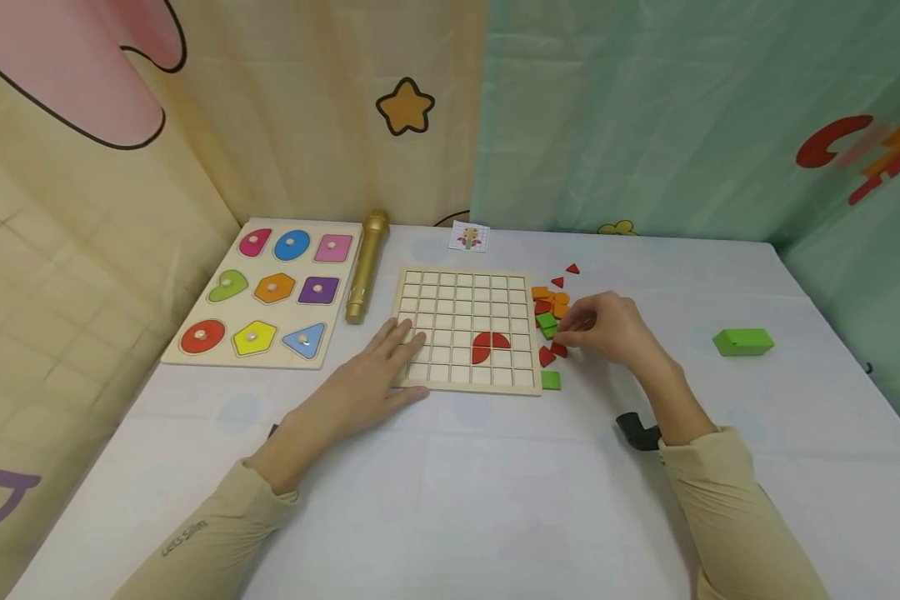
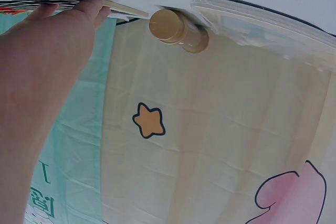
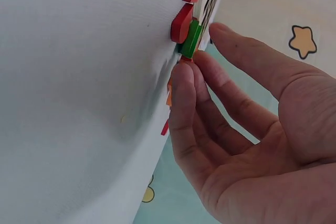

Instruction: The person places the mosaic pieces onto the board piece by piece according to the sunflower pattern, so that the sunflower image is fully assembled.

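Note:
A wooden grid board (image 1: 438, 387) lies on the table, with red curved pieces (image 1: 490, 342) in some squares. My left hand (image 1: 367, 375) rests on its left edge, fingers spread over the frame. To the board's right, my right hand (image 1: 607, 329) reaches into loose tiles, its fingertips right at the red pieces (image 1: 559, 350) and green tiles (image 1: 546, 321). In the right wrist view, a gap shows between the thumb and the loosely bent fingers (image 3: 184, 85), close to a green tile (image 3: 191, 39) and a red piece (image 3: 181, 23). Orange tiles (image 1: 542, 293) lie just beyond.
A shape puzzle board (image 1: 217, 325) with knobbed pieces and a gold microphone-shaped tube (image 1: 367, 267) lie at the left. Behind the grid is a small picture card (image 1: 469, 237). A green block (image 1: 743, 342) sits far right; a black object (image 1: 636, 432) is by the right wrist.

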The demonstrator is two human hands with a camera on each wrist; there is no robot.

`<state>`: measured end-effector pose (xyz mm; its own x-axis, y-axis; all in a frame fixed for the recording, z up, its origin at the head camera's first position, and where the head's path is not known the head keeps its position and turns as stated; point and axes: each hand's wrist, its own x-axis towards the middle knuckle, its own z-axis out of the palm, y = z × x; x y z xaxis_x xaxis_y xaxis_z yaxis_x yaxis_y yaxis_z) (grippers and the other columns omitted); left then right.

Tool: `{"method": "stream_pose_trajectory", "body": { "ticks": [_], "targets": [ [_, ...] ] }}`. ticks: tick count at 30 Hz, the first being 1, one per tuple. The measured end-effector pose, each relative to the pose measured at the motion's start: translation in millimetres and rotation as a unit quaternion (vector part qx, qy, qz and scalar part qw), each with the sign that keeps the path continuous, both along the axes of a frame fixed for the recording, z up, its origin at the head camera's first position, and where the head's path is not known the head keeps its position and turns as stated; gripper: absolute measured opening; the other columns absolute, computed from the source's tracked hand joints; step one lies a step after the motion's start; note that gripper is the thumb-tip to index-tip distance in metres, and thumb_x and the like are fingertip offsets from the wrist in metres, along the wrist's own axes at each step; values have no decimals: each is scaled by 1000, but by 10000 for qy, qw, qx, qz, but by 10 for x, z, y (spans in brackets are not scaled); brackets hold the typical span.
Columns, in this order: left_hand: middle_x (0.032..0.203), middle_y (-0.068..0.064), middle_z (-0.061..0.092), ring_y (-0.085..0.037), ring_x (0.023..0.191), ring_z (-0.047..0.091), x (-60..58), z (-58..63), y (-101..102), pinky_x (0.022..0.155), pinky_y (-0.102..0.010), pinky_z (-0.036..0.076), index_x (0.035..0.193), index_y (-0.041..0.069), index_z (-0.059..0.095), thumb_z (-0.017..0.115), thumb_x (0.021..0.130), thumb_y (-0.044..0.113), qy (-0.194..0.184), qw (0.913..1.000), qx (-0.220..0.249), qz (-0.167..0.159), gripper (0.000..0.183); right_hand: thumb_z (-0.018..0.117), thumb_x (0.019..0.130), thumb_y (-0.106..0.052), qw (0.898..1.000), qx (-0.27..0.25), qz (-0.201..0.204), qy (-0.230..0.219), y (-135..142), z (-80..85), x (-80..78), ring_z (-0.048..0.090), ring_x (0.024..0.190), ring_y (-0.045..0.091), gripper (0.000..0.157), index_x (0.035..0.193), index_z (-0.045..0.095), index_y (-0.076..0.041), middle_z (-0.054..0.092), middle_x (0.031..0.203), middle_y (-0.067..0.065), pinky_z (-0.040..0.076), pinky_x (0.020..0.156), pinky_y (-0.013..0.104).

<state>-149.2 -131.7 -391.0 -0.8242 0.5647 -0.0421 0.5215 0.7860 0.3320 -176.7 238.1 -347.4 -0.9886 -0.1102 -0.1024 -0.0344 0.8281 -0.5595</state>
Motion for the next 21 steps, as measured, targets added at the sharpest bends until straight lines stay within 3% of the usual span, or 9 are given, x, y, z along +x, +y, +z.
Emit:
{"method": "stream_pose_trajectory", "body": {
  "ticks": [21],
  "targets": [
    [177, -13, 13, -37, 165, 6, -4, -6, -6, 128, -57, 27, 168, 14, 28, 59, 104, 56, 0, 10000, 0, 13, 82, 90, 86, -15, 9998, 18, 170, -125, -77, -55, 4, 61, 82, 24, 19, 94, 76, -4, 71, 87, 9, 52, 73, 30]
  ]
}}
